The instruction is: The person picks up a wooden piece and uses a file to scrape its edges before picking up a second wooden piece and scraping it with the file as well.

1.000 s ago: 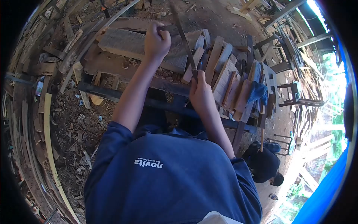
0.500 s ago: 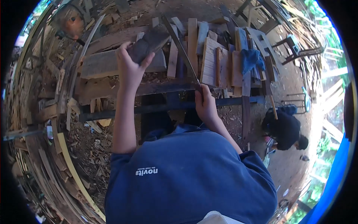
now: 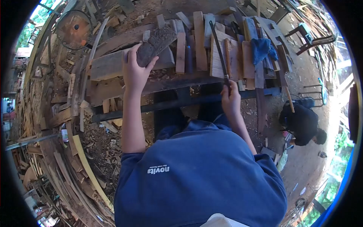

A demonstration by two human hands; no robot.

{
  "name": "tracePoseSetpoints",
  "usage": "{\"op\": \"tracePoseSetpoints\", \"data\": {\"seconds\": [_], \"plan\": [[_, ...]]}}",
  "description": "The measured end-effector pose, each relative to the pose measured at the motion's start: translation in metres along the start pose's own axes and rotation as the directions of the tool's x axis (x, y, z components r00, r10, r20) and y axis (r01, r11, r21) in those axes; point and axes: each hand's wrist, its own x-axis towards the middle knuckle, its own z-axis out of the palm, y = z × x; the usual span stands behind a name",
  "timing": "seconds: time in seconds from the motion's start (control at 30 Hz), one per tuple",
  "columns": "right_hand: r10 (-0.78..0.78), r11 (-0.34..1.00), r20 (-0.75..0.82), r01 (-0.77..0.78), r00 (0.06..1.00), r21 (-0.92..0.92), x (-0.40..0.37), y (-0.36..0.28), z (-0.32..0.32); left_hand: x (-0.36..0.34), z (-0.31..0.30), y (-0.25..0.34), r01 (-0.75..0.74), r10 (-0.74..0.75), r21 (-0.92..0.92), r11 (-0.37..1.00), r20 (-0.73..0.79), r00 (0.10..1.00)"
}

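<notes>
The left hand (image 3: 134, 73) clutches a dark rough block (image 3: 155, 44) above the workbench's (image 3: 109, 66) left end. The right hand (image 3: 230, 100) grips a long blade (image 3: 218, 49) by its handle at the near edge.

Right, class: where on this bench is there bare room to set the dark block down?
Bare: the wide plank outward of the left hand holding the block. Crowded: the slats between block and blue cloth, crossed by the blade in the right hand.
</notes>
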Motion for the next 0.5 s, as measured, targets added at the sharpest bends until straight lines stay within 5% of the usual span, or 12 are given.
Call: {"op": "tracePoseSetpoints", "data": {"seconds": [0.17,0.3,0.4,0.5], "plan": [[0.02,0.991,-0.06,-0.028,0.998,-0.129,0.017,0.001,-0.013,0.023,-0.013,-0.016,0.22,-0.209,-0.088,0.972,0.117,0.971],[-0.04,0.949,-0.135,-0.004,0.99,-0.316,0.054,0.004,-0.013,0.029,-0.002,-0.04,0.254,-0.244,-0.121,0.96,0.089,0.966],[-0.241,0.935,-0.136,0.192,0.961,-0.298,0.087,0.011,-0.009,0.04,-0.006,-0.043,0.509,-0.481,-0.092,0.856,0.217,0.849],[-0.215,0.911,-0.088,0.168,0.973,-0.376,0.101,0.009,-0.002,0.044,-0.011,-0.041,0.508,-0.476,-0.065,0.859,0.261,0.84]]}}
